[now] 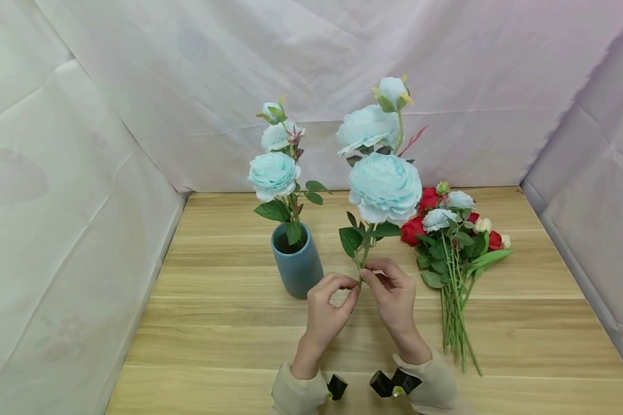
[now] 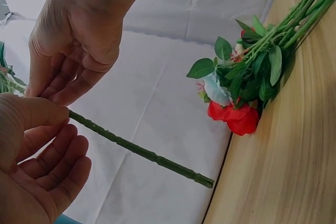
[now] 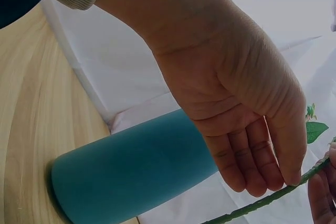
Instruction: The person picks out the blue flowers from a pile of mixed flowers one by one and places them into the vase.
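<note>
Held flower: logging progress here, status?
Left grip, right grip: both pinching stem. Flower roughly upright, outside vase. Another flower in vase, room apparently left.

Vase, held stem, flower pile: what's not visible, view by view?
Vase floor, head view: lost in shadow.
Vase mouth, right wrist view: behind left hand.
Held stem, lower end, right wrist view: past bottom edge.
Flower pile, stem ends, left wrist view: past upper right corner.

Left hand [image 1: 324,311] pinches with thumb [image 1: 350,300] and index finger [image 1: 337,279], other fingers [image 3: 242,161] loosely bent. Right hand [image 1: 396,297] pinches same way, slightly farther forward. Fingertips [image 1: 366,273] of both hands close together. Both forearms [image 1: 297,393] reach forward, wrists [image 1: 414,346] bare.
</note>
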Available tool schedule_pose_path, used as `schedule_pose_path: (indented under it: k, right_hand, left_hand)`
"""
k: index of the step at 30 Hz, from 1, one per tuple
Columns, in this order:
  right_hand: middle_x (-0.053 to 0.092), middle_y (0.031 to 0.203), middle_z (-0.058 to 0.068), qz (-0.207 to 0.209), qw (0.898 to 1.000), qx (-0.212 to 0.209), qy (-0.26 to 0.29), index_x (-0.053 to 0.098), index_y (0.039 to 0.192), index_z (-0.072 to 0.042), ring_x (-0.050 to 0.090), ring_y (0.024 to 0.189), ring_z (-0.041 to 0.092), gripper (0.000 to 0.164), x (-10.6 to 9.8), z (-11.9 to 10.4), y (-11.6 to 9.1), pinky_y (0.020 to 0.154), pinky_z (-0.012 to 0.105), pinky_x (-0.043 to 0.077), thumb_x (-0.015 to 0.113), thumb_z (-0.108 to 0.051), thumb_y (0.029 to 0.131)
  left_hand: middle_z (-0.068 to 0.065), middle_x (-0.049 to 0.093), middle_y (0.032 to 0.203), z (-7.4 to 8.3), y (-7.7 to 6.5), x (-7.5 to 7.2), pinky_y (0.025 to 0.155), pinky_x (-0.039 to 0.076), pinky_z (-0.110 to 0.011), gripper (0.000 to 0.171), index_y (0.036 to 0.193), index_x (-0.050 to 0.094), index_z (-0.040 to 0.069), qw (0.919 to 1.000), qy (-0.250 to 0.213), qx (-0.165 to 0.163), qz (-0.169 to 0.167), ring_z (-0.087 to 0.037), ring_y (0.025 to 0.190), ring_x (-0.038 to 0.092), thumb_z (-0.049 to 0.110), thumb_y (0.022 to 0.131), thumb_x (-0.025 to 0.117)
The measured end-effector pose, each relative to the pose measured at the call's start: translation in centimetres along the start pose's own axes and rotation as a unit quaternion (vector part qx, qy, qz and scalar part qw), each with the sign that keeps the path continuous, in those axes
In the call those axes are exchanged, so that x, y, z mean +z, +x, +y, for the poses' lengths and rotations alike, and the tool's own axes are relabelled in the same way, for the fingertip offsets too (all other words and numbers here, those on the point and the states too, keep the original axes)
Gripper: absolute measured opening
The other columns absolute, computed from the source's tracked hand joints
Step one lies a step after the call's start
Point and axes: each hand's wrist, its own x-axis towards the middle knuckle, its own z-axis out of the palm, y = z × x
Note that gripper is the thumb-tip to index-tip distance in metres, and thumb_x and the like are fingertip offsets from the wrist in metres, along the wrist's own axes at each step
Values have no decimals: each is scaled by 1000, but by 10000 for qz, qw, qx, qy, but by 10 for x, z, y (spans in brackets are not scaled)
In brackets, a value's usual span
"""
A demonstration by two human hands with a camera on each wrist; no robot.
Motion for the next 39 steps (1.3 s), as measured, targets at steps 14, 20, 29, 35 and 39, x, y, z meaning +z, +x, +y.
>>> schedule_pose_path:
  k: [14,20,29,35,39]
  right_hand:
    - [65,85,-2,-132,9993,-149,326,64,85,10,60,78,5,4,1,0,0,66,17,51,62,12,82]
    - [65,87,-6,-157,9993,-151,301,63,85,12,60,79,5,9,2,-1,0,67,17,51,58,19,81]
    - [65,86,-4,-219,9994,-92,243,63,85,11,60,78,5,8,2,1,-1,67,18,51,59,17,81]
    - [65,86,-4,-264,9993,-92,260,63,85,10,60,78,6,7,3,0,-1,67,18,52,59,15,82]
    - [65,86,-3,-293,9992,-71,248,64,85,8,60,78,6,7,3,0,-1,67,18,52,60,14,83]
  left_hand:
    - [-8,67,83,-26,-15,8,69,54,-26,10,85,68,4,9992,-146,-383,10,-16,75,64,-4,80,68]
    - [-9,67,82,-25,-14,8,69,54,-26,8,84,68,4,9985,-169,-511,-26,-16,75,64,-3,81,67]
    - [-9,68,83,-27,-15,8,67,54,-29,13,88,69,4,9983,-242,-534,17,-18,74,64,-6,79,67]
    - [-7,68,84,-25,-15,7,69,54,-27,9,89,69,2,9977,-233,-643,6,-15,76,64,-2,81,68]
    - [-7,68,84,-25,-15,7,69,54,-26,8,89,69,1,9975,-227,-672,-1,-14,76,64,-1,81,68]
